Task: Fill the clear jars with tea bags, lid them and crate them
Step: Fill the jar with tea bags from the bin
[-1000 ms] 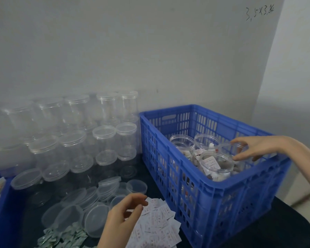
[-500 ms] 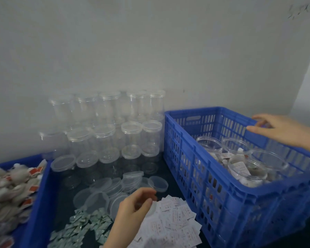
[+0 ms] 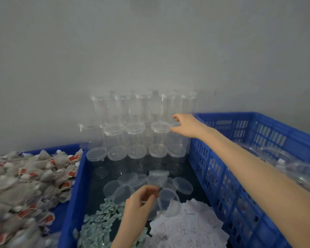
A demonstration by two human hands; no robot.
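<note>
Clear plastic stood upright just left of my right hand (image 3: 187, 125), whose spread fingertips met the lid rim of a stacked jar (image 3: 161, 136), while my left hand (image 3: 140, 203), nearer me, pinched a loose lid (image 3: 168, 201).

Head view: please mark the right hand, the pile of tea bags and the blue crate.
right hand (image 3: 188, 125): head view, on the back of the hand, by the stacked jars.
pile of tea bags (image 3: 30, 183): head view, on the middle of the heap at left.
blue crate (image 3: 220, 178): head view, on its slotted left wall.
</note>
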